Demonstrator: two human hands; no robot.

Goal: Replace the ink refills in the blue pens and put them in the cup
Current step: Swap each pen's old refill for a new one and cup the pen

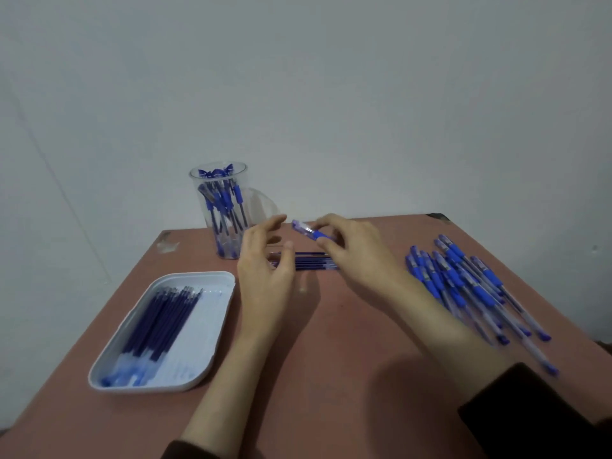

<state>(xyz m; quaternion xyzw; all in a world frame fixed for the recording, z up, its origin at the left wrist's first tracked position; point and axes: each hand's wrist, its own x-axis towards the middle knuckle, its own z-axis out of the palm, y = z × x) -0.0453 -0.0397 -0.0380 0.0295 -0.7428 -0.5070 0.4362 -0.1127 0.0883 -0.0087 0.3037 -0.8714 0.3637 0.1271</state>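
Note:
My right hand [356, 256] pinches a blue pen [308, 230] between thumb and fingers, its end pointing left toward the cup. My left hand [265, 263] hovers just left of it, fingers loosely spread and holding nothing. A clear plastic cup [220, 210] at the back of the table holds several blue pens. Beneath my hands a few loose dark-blue refills [311, 262] lie side by side on the table. A white tray [212, 329] at the front left holds several refills [159, 321]. A pile of blue pens [463, 283] lies to the right.
The reddish-brown table [331, 376] stands against a pale wall. Its left edge runs close to the tray, and the pen pile reaches near the right edge. Dark sleeves cover both my forearms at the bottom.

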